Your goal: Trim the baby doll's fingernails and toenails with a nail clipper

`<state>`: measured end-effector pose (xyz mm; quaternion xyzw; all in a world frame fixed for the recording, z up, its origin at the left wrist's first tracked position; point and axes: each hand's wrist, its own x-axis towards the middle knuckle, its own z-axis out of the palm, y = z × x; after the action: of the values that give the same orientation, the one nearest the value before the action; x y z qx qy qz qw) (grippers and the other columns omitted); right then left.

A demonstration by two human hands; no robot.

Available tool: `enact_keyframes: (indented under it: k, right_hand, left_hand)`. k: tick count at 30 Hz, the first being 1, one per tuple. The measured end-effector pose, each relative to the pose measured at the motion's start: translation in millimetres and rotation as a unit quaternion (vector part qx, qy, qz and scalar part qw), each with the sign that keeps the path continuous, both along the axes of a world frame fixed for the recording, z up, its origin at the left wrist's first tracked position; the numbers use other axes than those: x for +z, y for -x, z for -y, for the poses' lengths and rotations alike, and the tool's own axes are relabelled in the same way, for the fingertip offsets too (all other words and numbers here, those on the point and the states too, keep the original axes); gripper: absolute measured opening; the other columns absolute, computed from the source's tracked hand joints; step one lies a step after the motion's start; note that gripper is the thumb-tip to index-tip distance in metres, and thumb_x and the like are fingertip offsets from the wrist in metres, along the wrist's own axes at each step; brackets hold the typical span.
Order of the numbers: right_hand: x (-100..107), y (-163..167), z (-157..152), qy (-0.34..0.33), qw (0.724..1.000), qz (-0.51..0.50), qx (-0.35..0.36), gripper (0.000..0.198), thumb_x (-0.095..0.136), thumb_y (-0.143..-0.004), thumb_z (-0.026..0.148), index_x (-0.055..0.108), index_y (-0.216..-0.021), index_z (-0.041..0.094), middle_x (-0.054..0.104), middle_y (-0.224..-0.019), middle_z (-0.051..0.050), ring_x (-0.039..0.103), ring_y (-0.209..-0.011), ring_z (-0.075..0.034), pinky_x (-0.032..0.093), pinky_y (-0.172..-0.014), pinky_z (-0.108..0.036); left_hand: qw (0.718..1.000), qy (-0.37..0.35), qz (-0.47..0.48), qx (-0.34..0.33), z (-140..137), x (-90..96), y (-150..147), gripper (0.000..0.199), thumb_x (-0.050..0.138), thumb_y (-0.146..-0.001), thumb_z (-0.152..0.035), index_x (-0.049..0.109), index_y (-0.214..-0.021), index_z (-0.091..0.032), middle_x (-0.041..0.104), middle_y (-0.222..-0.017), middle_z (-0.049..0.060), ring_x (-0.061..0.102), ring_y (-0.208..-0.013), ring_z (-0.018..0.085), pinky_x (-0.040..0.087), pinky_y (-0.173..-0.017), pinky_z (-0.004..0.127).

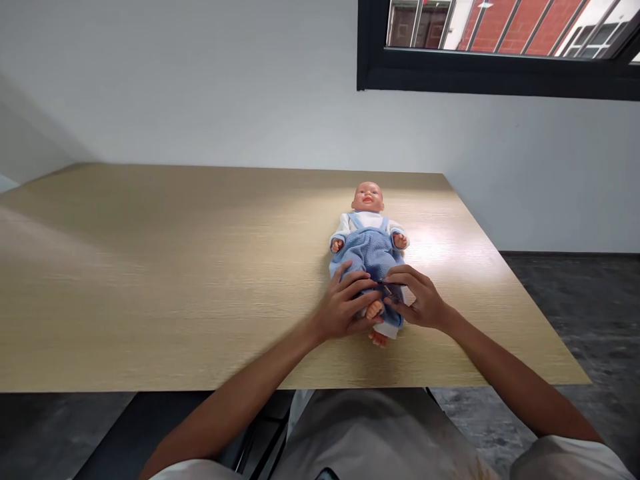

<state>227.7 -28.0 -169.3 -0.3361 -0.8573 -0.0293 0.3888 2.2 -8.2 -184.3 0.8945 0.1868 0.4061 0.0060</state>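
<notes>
A baby doll [369, 199] lies face up on the table, its head toward the wall and its feet toward me. It wears a white long-sleeved top and blue overalls [370, 245]. My left hand [345, 303] is closed around one lower leg, and that bare foot [374, 309] shows between the fingers and thumb. With bent fingers, my right hand [417, 297] pinches the overalls at the legs, close to the left fingertips. A small dark detail shows between the two hands, too small to make out. The other foot [379, 339] pokes out below a white cuff.
The light wood table [200, 280] stretches far to the left; its right edge runs close beyond my right forearm. Behind it stands a pale wall [225, 87] with a dark-framed window [480, 73]. A dark chair [165, 427] is below the front edge.
</notes>
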Motion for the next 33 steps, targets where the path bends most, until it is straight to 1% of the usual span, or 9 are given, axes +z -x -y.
enact_keyframes:
  k: [4,9,11,15,18,22,27,30,33]
  right_hand:
    - [3,1,11,0.021,0.995,-0.077,0.054,0.035,0.06,-0.078,0.026,0.047,-0.107,0.011,0.06,-0.106,-0.005,0.058,-0.11,0.005,0.052,-0.095,-0.006]
    - [-2,-1,14,-0.022,0.99,-0.04,0.132,0.04,0.062,-0.077,0.032,0.043,-0.106,0.011,0.06,-0.113,-0.006,0.058,-0.12,0.002,0.054,-0.103,-0.011]
    - [-3,0,14,-0.019,0.988,-0.041,0.145,0.041,0.062,-0.077,0.033,0.043,-0.105,0.011,0.061,-0.112,-0.005,0.058,-0.121,0.002,0.054,-0.105,-0.011]
    - [-5,0,15,-0.003,0.988,-0.036,0.15,0.04,0.06,-0.078,0.032,0.042,-0.108,0.012,0.06,-0.114,-0.005,0.056,-0.125,0.002,0.053,-0.107,-0.012]
    - [-3,-1,15,-0.007,0.988,-0.022,0.152,0.04,0.059,-0.078,0.031,0.043,-0.109,0.012,0.059,-0.117,-0.005,0.055,-0.127,0.001,0.053,-0.108,-0.012]
    - [2,-3,16,-0.044,0.989,0.014,0.138,0.036,0.061,-0.078,0.028,0.047,-0.108,0.013,0.06,-0.115,-0.004,0.056,-0.126,0.001,0.053,-0.108,-0.013]
    - [12,-3,19,-0.092,0.985,0.06,0.133,0.039,0.065,-0.075,0.032,0.052,-0.107,0.013,0.059,-0.12,-0.002,0.055,-0.127,-0.004,0.055,-0.105,-0.018]
    - [18,-2,20,-0.105,0.982,0.078,0.134,0.038,0.066,-0.074,0.028,0.055,-0.106,0.012,0.059,-0.121,-0.001,0.054,-0.129,-0.005,0.055,-0.105,-0.019]
    - [22,1,21,-0.116,0.982,0.079,0.13,0.039,0.068,-0.073,0.032,0.055,-0.104,0.011,0.059,-0.12,-0.001,0.054,-0.13,-0.006,0.056,-0.102,-0.019]
  left_hand:
    - [0.999,0.013,-0.044,-0.011,1,0.4,0,0.042,0.053,-0.094,-0.053,0.065,-0.11,-0.016,0.064,-0.117,0.009,0.054,-0.117,0.023,0.021,-0.119,0.052]
    - [0.999,0.013,-0.028,-0.015,0,-0.3,1,0.045,0.05,-0.095,-0.055,0.065,-0.107,-0.015,0.063,-0.116,0.011,0.051,-0.118,0.026,0.023,-0.117,0.054]
    - [1.0,0.013,-0.02,-0.014,0,-1.8,0,0.045,0.051,-0.095,-0.055,0.065,-0.107,-0.014,0.063,-0.115,0.011,0.051,-0.118,0.027,0.023,-0.116,0.056]
    - [1.0,0.007,-0.018,-0.012,0,-3.1,0,0.047,0.05,-0.095,-0.056,0.064,-0.109,-0.014,0.063,-0.115,0.011,0.05,-0.118,0.027,0.024,-0.116,0.056]
    - [1.0,0.002,-0.018,-0.011,0,-2.3,0,0.047,0.047,-0.096,-0.056,0.065,-0.109,-0.014,0.064,-0.115,0.011,0.051,-0.118,0.027,0.024,-0.115,0.055]
    - [1.0,-0.003,-0.024,-0.006,0,-1.8,-1,0.047,0.045,-0.097,-0.055,0.065,-0.109,-0.014,0.064,-0.114,0.011,0.051,-0.118,0.027,0.025,-0.114,0.056]
    - [1.0,-0.001,-0.024,-0.001,0,-2.9,-2,0.047,0.045,-0.097,-0.056,0.066,-0.109,-0.016,0.063,-0.112,0.01,0.05,-0.117,0.026,0.025,-0.114,0.055]
    - [1.0,-0.002,-0.021,0.0,1,-3.1,-3,0.046,0.045,-0.097,-0.056,0.066,-0.108,-0.016,0.063,-0.111,0.01,0.051,-0.116,0.026,0.025,-0.114,0.055]
    - [1.0,-0.003,-0.018,0.0,1,-2.9,-3,0.046,0.044,-0.097,-0.055,0.066,-0.108,-0.016,0.063,-0.111,0.01,0.051,-0.115,0.027,0.026,-0.113,0.056]
